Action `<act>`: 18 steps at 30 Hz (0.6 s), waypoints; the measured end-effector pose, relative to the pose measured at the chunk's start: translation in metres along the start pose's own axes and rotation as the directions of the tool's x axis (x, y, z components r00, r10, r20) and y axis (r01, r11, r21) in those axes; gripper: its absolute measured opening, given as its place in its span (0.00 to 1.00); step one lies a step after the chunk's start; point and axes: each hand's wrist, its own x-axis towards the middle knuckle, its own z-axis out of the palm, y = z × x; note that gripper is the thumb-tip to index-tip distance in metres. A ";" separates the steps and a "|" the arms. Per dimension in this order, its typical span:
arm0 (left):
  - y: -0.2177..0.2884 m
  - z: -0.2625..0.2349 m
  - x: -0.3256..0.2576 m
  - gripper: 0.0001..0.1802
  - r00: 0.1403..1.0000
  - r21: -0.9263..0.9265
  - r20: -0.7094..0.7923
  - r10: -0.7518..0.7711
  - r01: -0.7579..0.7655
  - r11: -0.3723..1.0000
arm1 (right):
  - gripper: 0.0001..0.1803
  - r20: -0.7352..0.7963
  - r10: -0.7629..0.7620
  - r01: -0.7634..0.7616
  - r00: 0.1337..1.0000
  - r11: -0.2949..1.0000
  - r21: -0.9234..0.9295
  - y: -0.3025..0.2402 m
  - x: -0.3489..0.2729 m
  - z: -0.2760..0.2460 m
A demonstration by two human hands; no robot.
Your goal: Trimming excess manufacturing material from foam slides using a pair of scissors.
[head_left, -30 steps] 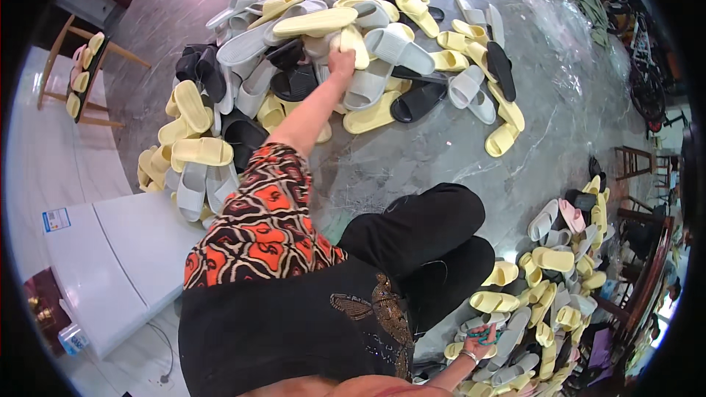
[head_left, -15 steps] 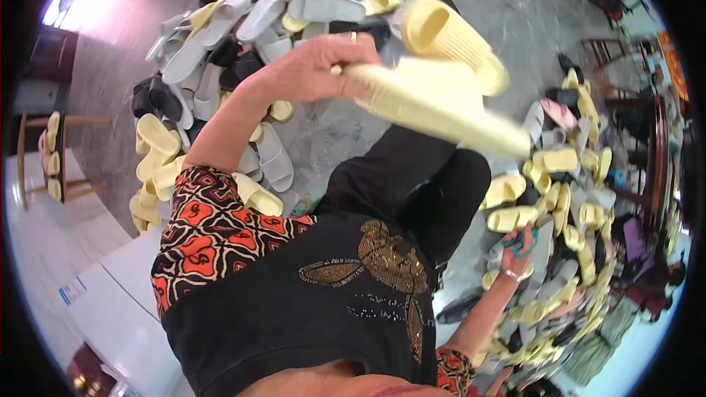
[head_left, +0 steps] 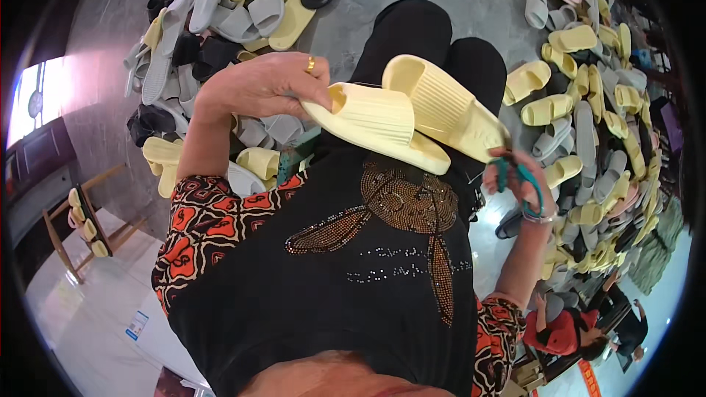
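A pale yellow slide slipper (head_left: pixel 368 119) with a ribbed strap is in my left hand (head_left: pixel 268 84), whose fingers are closed on one end of it. Against it, over my lap, lies a second yellow slipper (head_left: pixel 441 103) angled down to the right. My right hand (head_left: pixel 523 180) has a teal-handled pair of scissors (head_left: pixel 531 184) looped on its fingers. Its fingertips are at the lower right end of the second slipper; whether they grip it I cannot tell. The scissor blades are mostly hidden.
A heap of grey, black and yellow slippers (head_left: pixel 246 18) lies on the floor to the left. Another large heap (head_left: pixel 573 103) spreads along the right. A wooden stool frame (head_left: pixel 92 228) stands at far left. Other people (head_left: pixel 566 331) are at the lower right.
My left hand has lowered the yellow slippers toward my lap. My right hand, with the scissors, has come in from the right heap to their end. The view has shifted too.
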 end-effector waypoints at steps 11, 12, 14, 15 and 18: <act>0.033 0.015 -0.011 0.12 0.996 0.139 -0.042 0.073 -0.066 0.988 | 0.47 0.409 0.324 -0.323 0.853 0.944 -0.072 -0.004 0.061 0.024; 0.036 0.017 -0.013 0.12 0.995 0.150 -0.046 0.083 -0.076 0.986 | 0.46 0.443 0.385 -0.380 0.810 0.919 -0.105 -0.007 0.068 0.025; 0.040 0.018 -0.014 0.12 0.994 0.161 -0.052 0.092 -0.083 0.983 | 0.45 0.474 0.446 -0.433 0.759 0.890 -0.143 -0.011 0.080 0.028; 0.042 0.019 -0.013 0.12 0.993 0.161 -0.051 0.110 -0.101 0.982 | 0.43 0.465 0.454 -0.457 0.760 0.882 -0.113 -0.011 0.086 0.031; 0.048 0.023 -0.011 0.12 0.988 0.161 -0.056 0.145 -0.134 0.978 | 0.41 0.448 0.474 -0.504 0.758 0.862 -0.060 -0.013 0.104 0.038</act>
